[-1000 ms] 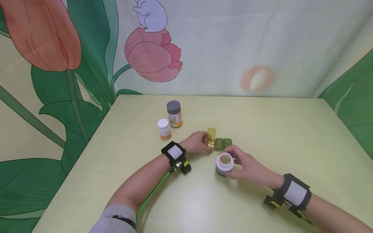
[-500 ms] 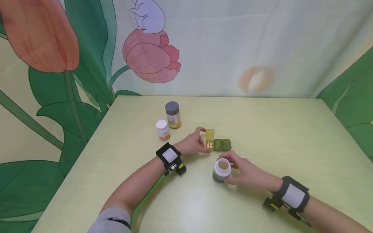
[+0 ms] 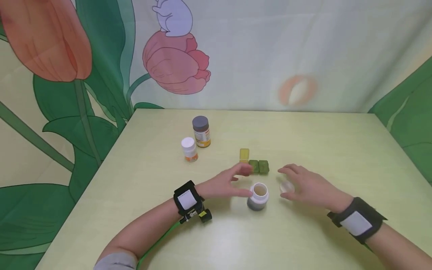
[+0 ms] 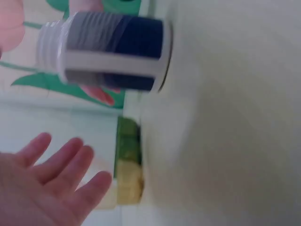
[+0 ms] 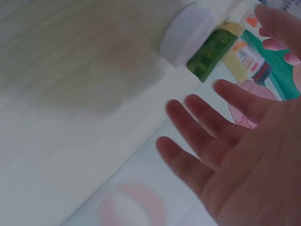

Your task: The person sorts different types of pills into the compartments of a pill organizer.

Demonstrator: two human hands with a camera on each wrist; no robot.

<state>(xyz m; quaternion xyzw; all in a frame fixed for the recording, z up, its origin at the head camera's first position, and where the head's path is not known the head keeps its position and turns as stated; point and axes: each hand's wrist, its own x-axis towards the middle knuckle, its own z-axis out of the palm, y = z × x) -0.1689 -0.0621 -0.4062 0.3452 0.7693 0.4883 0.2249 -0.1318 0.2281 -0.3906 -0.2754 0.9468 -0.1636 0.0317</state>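
Observation:
An uncapped white pill bottle (image 3: 258,197) with a grey-blue label stands upright on the table. My left hand (image 3: 227,183) reaches beside it, thumb and fingers spread; in the left wrist view the visible fingers (image 4: 66,174) are apart from the bottle (image 4: 117,52). A white cap (image 3: 287,187) lies to the bottle's right, partly covered by my right hand (image 3: 308,187). In the right wrist view the right fingers are spread, with a gap to the cap (image 5: 188,35). Behind the bottle sits a small green pill organizer (image 3: 259,167), its yellow lid (image 3: 244,154) raised; my left hand hides the yellow compartment.
Farther back on the left stand a white bottle with an orange label (image 3: 189,149) and a dark-capped bottle (image 3: 201,131). The pale table (image 3: 324,142) ends at a printed curtain (image 3: 249,56).
My right hand has let go of the pill bottle and moved right to the cap. My left hand has left the pill organizer and come nearer, toward the bottle.

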